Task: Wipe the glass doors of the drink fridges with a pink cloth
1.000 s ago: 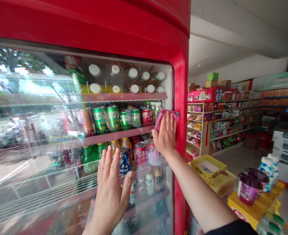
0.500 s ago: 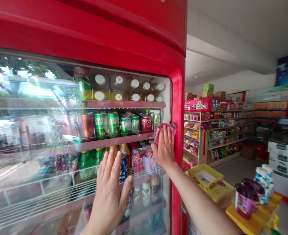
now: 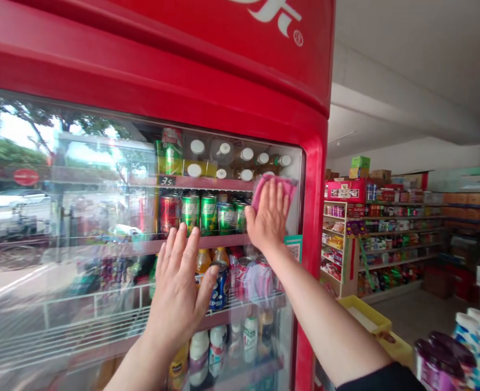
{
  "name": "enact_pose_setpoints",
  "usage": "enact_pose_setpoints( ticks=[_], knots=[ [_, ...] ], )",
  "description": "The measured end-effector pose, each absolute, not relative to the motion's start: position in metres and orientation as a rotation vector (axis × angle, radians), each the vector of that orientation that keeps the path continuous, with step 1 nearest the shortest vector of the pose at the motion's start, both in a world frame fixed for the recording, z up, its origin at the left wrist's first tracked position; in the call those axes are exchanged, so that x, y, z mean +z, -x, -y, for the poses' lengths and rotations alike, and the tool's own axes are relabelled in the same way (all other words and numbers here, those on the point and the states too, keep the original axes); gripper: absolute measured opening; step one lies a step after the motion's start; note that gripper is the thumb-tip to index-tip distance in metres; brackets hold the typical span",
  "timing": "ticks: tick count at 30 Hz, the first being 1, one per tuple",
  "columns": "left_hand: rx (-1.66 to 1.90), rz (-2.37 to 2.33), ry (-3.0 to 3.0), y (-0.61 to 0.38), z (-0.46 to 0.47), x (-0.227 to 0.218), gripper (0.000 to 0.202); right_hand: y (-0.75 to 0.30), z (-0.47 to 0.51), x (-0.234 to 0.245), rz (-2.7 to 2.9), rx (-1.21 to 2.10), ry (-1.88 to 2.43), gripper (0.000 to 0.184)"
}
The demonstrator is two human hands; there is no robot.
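Observation:
My right hand [image 3: 267, 218] holds a pink cleaning cloth [image 3: 285, 191] pressed to the glass door [image 3: 113, 217] of a red drinks fridge [image 3: 207, 98]. Its fingers lie over the cloth, close to the upper right part of the pane. Lower and to the left, my left hand [image 3: 178, 288] is open with fingers stretched upward, at or just in front of the glass; whether it touches is hard to tell. Behind the door stand green cans [image 3: 208, 213], white-capped bottles [image 3: 197, 146] and a blue Pepsi can [image 3: 219, 288].
A QR code sticker [image 3: 294, 248] is on the door's right side, near my right forearm. To the right are stocked shop shelves [image 3: 398, 218], a yellow box [image 3: 364, 312] and purple-lidded tubs [image 3: 437, 358]. Street and trees reflect in the glass at left.
My right hand has slid the cloth up the glass, from beside the can shelf to the top bottle shelf, uncovering the sticker. My left hand stays open low by the pane. The view has shifted.

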State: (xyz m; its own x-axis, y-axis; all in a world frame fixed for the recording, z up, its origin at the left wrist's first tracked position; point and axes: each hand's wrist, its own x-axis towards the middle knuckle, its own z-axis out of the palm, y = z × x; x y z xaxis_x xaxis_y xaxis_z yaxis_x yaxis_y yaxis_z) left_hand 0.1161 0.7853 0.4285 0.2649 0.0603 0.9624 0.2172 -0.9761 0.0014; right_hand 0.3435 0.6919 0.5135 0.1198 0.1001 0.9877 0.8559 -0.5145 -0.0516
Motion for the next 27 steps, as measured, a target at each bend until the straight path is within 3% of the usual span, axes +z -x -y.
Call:
enact_pose_setpoints(
  ticks=[5,9,13,17,23,27],
  knots=[
    [-1.833,0.264,2.347,-0.129,-0.796,0.442,0.082,-0.302,-0.707,0.514,1.686,-1.625,1.635,0.077],
    [-1.799,0.273,2.326,-0.122,-0.805,0.450,0.081,-0.343,-0.666,0.513,2.067,-1.651,1.573,0.070],
    [-1.778,0.335,2.293,-0.096,-0.822,0.452,0.081,-0.390,-0.641,0.502,1.341,-1.586,1.757,0.076],
    [-1.795,0.384,2.267,-0.079,-0.835,0.455,0.081,-0.362,-0.682,0.499,0.778,-1.456,1.660,0.083],
    [-1.817,0.369,2.263,-0.082,-0.836,0.459,0.082,-0.256,-0.752,0.508,1.420,-1.505,1.641,0.083],
    [-1.803,0.388,2.270,-0.077,-0.840,0.460,0.083,-0.258,-0.741,0.512,1.811,-1.593,1.553,0.081]
  ],
)
